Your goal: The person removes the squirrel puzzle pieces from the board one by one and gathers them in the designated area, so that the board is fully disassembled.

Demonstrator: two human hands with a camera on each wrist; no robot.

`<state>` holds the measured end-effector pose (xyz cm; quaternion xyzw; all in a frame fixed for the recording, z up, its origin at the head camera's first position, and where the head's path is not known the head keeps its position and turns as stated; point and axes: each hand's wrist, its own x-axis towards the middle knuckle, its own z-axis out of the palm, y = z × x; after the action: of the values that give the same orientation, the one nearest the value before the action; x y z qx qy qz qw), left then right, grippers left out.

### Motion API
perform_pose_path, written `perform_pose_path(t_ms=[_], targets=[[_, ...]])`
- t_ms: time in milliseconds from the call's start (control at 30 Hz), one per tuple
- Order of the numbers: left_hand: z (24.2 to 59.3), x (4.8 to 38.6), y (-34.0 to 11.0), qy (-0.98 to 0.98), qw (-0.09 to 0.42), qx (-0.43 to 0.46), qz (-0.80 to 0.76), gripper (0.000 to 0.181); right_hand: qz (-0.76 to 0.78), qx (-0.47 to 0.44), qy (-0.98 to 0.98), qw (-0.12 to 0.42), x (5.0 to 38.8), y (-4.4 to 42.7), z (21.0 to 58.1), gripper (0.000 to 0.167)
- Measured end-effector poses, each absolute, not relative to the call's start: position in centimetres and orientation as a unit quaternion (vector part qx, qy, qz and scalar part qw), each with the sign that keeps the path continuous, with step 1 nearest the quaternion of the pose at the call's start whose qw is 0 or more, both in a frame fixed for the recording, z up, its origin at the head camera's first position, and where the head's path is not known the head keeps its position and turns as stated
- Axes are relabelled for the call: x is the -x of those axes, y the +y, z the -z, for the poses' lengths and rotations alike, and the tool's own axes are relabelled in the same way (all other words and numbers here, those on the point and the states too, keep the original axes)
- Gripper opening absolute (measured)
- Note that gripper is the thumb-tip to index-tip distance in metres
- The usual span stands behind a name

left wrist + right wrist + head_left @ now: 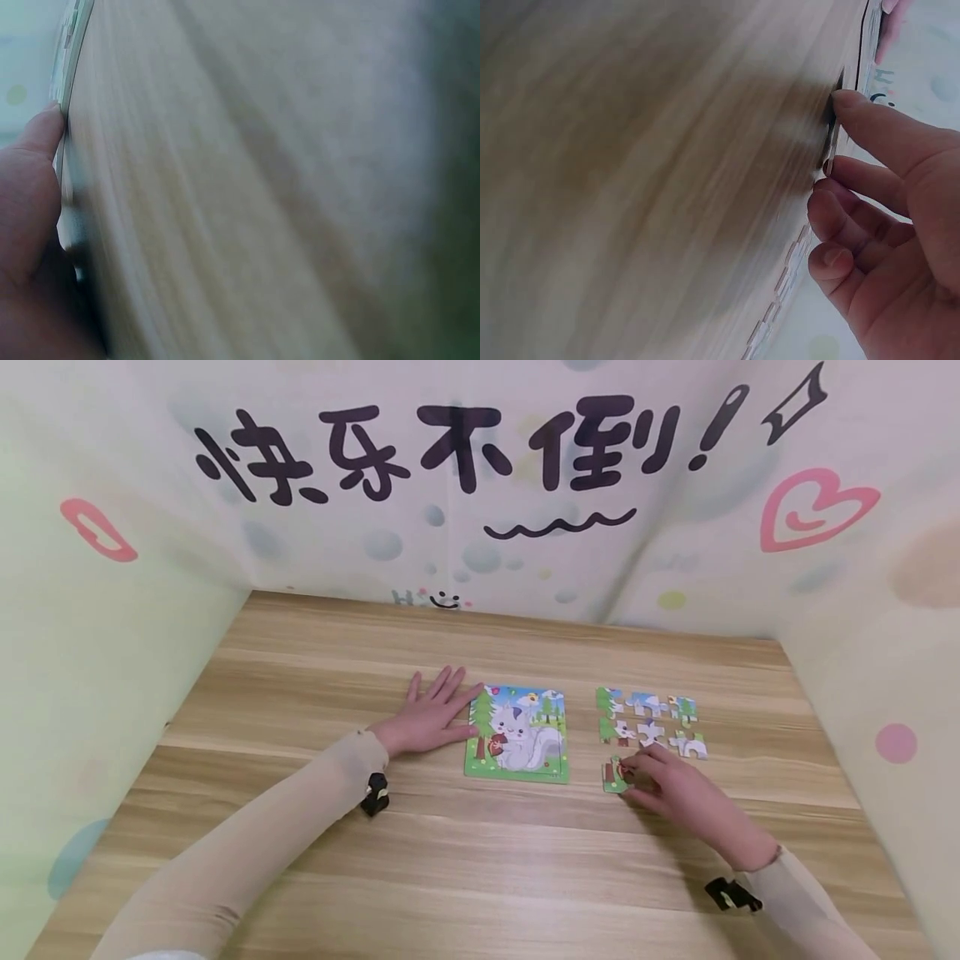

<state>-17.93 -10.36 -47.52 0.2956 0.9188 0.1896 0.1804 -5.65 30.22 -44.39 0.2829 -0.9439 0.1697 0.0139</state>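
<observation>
In the head view, my left hand (pixel 426 720) lies with fingers spread at the left side of a square squirrel picture board (pixel 551 758), its index finger and thumb touching the edge. My right hand (pixel 686 793) holds a jigsaw piece (pixel 612 774) with a tree trunk and green grass on it, right of the board. Part of that piece is hidden by the fingers. Thumb and index finger of the right hand (pixel 907 202) stand at the piece's thin edge in the right wrist view. The left thumb (pixel 43 131) meets the board's edge in the left wrist view.
Several more jigsaw pieces (pixel 647 704) lie in two rows just beyond the right hand. The wood-grain table (pixel 480 877) runs back to a white printed curtain (pixel 465 552), which also closes off both sides.
</observation>
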Motion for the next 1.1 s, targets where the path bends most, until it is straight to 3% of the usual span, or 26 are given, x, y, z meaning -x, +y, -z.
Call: perform_pose_path(t_ms=[1100], targets=[[46.0,17.4,-10.3,0.919,0.183,-0.301,-0.178,0.078,-0.174,-0.257,-0.951,-0.002,5.8,29.5,43.8,0.029]])
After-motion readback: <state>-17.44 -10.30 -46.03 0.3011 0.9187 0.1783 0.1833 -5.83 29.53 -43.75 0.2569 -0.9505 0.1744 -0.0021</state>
